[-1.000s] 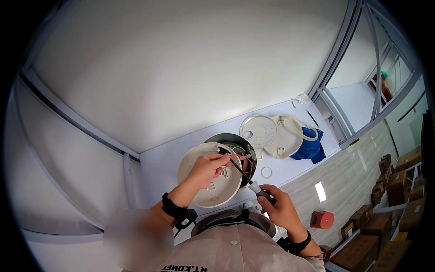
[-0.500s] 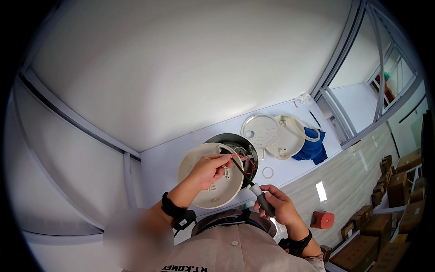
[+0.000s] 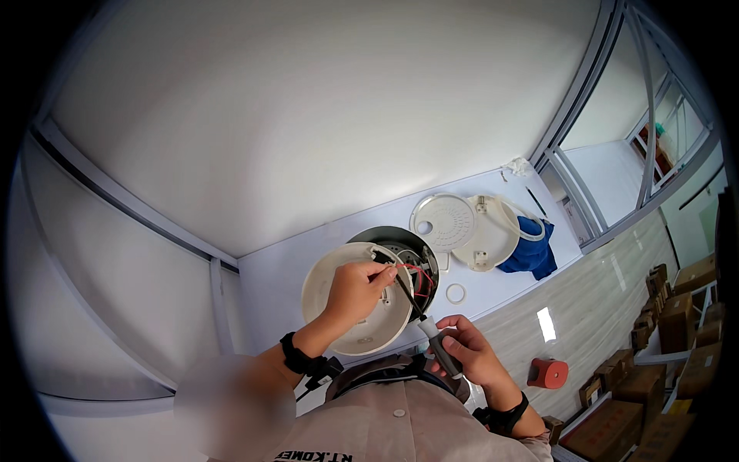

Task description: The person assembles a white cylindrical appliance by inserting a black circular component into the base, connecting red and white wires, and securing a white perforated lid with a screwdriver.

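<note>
My left hand (image 3: 356, 292) is closed in a pinch at a red wire (image 3: 410, 266), over the inner edge of a cream round shell (image 3: 368, 339). In my right hand (image 3: 476, 356) is a screwdriver (image 3: 440, 348) with a grey handle, its dark shaft slanting up and left to my left fingertips. Those fingers hide its tip. Behind the shell, partly covered by it, sits a dark round appliance body (image 3: 385, 233), open at the top, with more red wires and metal parts inside.
A perforated round cover (image 3: 445, 218) and a cream lid (image 3: 493, 245) lie right of the body, beside a blue cloth (image 3: 533, 258). A small white ring (image 3: 456, 293) is near the front edge of the table (image 3: 269, 269). A red stool (image 3: 548, 373) and cardboard boxes (image 3: 616, 408) stand lower right.
My left hand has rolled over so its back faces up, and its fingers have closed together. The screwdriver and my right hand have shifted slightly left.
</note>
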Demonstrator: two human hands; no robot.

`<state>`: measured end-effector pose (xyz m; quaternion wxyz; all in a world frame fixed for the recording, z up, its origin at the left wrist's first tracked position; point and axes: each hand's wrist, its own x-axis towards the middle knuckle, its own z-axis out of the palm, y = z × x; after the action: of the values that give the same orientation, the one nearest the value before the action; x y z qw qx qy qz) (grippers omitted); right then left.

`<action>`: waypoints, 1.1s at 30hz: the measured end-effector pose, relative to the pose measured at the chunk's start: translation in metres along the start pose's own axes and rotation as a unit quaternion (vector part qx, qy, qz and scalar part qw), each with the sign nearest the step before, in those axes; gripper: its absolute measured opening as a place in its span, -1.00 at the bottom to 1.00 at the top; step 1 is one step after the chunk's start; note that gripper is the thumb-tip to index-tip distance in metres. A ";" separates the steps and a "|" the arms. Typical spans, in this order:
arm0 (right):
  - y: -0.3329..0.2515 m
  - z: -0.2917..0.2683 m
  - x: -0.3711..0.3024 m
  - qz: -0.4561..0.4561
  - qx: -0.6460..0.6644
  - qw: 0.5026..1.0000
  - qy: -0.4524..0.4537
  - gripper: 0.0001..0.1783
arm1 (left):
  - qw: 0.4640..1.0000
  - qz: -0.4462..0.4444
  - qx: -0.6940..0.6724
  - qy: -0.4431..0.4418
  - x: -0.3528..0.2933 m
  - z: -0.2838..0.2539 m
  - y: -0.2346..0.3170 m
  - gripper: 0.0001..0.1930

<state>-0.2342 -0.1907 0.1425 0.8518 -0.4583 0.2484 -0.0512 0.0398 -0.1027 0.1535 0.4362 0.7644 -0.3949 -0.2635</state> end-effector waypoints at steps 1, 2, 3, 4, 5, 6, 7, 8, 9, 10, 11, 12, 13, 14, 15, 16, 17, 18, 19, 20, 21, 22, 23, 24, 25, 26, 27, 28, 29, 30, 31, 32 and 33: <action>0.001 0.000 0.000 -0.001 -0.004 1.000 -0.003 -0.70 | 1.000 0.002 0.014 -0.003 -0.001 -0.001 0.003 -0.72; 0.002 0.000 0.000 -0.002 -0.007 1.000 -0.007 -0.69 | 1.000 0.004 0.028 -0.006 -0.002 -0.003 0.009 -0.73; 0.003 0.000 0.000 0.003 0.004 1.000 -0.013 -0.69 | 0.999 0.007 0.042 -0.009 -0.003 -0.004 0.011 -0.74; 0.005 0.000 0.001 0.008 0.015 1.000 -0.022 -0.68 | 0.999 0.034 0.033 0.006 -0.004 -0.003 0.010 -0.75; 0.006 0.000 0.001 0.012 0.027 0.999 -0.030 -0.68 | 0.998 0.061 0.023 0.021 -0.006 0.000 0.008 -0.75; 0.005 0.002 0.002 0.017 0.028 0.999 -0.030 -0.67 | 0.995 0.089 0.014 0.035 -0.007 0.001 0.007 -0.75; 0.004 0.003 0.002 0.022 0.029 0.999 -0.031 -0.67 | 0.994 0.098 0.019 0.036 -0.007 0.001 0.007 -0.76; 0.003 0.005 0.002 0.027 0.030 0.999 -0.031 -0.67 | 0.993 0.107 0.024 0.038 -0.008 0.001 0.008 -0.76; 0.002 0.006 0.001 0.028 0.035 0.998 -0.034 -0.67 | 0.992 0.115 0.029 0.039 -0.009 0.000 0.008 -0.77; 0.000 0.007 0.000 0.029 0.040 0.998 -0.036 -0.67 | 0.993 0.109 0.032 0.033 -0.009 0.000 0.008 -0.77; 0.000 0.008 0.000 0.030 0.044 0.998 -0.037 -0.67 | 0.994 0.102 0.035 0.027 -0.009 -0.001 0.009 -0.77; 0.001 0.007 0.000 0.029 0.034 0.998 -0.035 -0.67 | 0.994 0.096 0.038 0.021 -0.008 -0.001 0.009 -0.77; 0.002 0.006 0.000 0.028 0.024 0.999 -0.033 -0.67 | 0.998 0.061 0.001 0.012 -0.008 -0.001 0.008 -0.76; 0.003 0.006 0.001 0.027 0.013 0.999 -0.032 -0.66 | 0.999 0.025 -0.036 0.003 -0.007 -0.001 0.006 -0.75; 0.005 0.005 0.002 0.013 -0.009 0.999 -0.028 -0.66 | 0.997 -0.011 -0.074 -0.006 -0.006 0.000 0.004 -0.74; 0.007 0.005 0.002 0.001 -0.031 0.999 -0.025 -0.65 | 0.993 -0.036 -0.106 -0.021 -0.004 -0.002 0.003 -0.73; 0.008 0.005 0.001 -0.011 -0.053 0.998 -0.022 -0.64 | 0.988 -0.062 -0.139 -0.035 -0.001 -0.004 0.001 -0.72; 0.009 0.005 0.001 -0.027 -0.072 0.997 -0.020 -0.64 | 0.980 -0.088 -0.172 -0.049 0.002 -0.006 0.001 -0.71; 0.009 0.004 -0.001 -0.041 -0.092 0.995 -0.017 -0.64 | 0.974 -0.104 -0.193 -0.060 0.002 -0.007 0.001 -0.71; 0.010 0.003 -0.002 -0.055 -0.111 0.992 -0.015 -0.64 | 0.967 -0.120 -0.214 -0.070 0.002 -0.008 0.002 -0.71; 0.010 0.003 -0.004 -0.068 -0.142 0.988 0.001 -0.63 | 0.959 -0.135 -0.236 -0.081 0.002 -0.008 0.002 -0.72; 0.009 0.003 -0.007 -0.080 -0.172 0.982 0.015 -0.62 | 0.955 -0.144 -0.243 -0.092 0.002 -0.008 -0.001 -0.72; 0.008 0.003 -0.010 -0.093 -0.203 0.974 0.030 -0.62 | 0.950 -0.152 -0.251 -0.103 0.002 -0.007 -0.005 -0.73; 0.005 0.005 -0.014 -0.107 -0.231 0.966 0.045 -0.62 | 0.946 -0.160 -0.259 -0.114 0.003 -0.006 -0.009 -0.74; 0.002 0.007 -0.017 -0.123 -0.257 0.957 0.057 -0.62 | 0.946 -0.161 -0.251 -0.130 0.002 -0.008 -0.009 -0.75; -0.002 0.008 -0.021 -0.139 -0.282 0.947 0.069 -0.62 | 0.946 -0.161 -0.242 -0.146 0.002 -0.010 -0.009 -0.76; -0.006 0.010 -0.024 -0.143 -0.305 0.938 0.078 -0.62 | 0.945 -0.162 -0.234 -0.161 0.001 -0.012 -0.009 -0.76; -0.011 0.012 -0.026 -0.149 -0.328 0.928 0.092 -0.63 | 0.945 -0.168 -0.229 -0.163 0.004 -0.015 -0.007 -0.76; -0.014 0.012 -0.028 -0.155 -0.352 0.917 0.105 -0.63 | 0.945 -0.174 -0.223 -0.164 0.007 -0.018 -0.003 -0.75; -0.014 0.011 -0.029 -0.160 -0.352 0.916 0.109 -0.63 | 0.945 -0.181 -0.218 -0.165 0.008 -0.019 -0.001 -0.75; -0.015 0.010 -0.029 -0.166 -0.352 0.914 0.113 -0.63 | 0.948 -0.174 -0.215 -0.159 0.008 -0.019 -0.002 -0.74; -0.015 0.009 -0.029 -0.172 -0.351 0.913 0.116 -0.63 | 0.951 -0.167 -0.212 -0.153 0.008 -0.018 -0.002 -0.74; -0.014 0.008 -0.029 -0.171 -0.349 0.914 0.117 -0.64 | 0.953 -0.160 -0.210 -0.147 0.007 -0.018 -0.002 -0.73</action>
<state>-0.2538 -0.1836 0.1685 0.5810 -0.7524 0.2660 -0.1596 0.0580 -0.0995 0.1597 0.4760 0.6619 -0.2631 -0.5159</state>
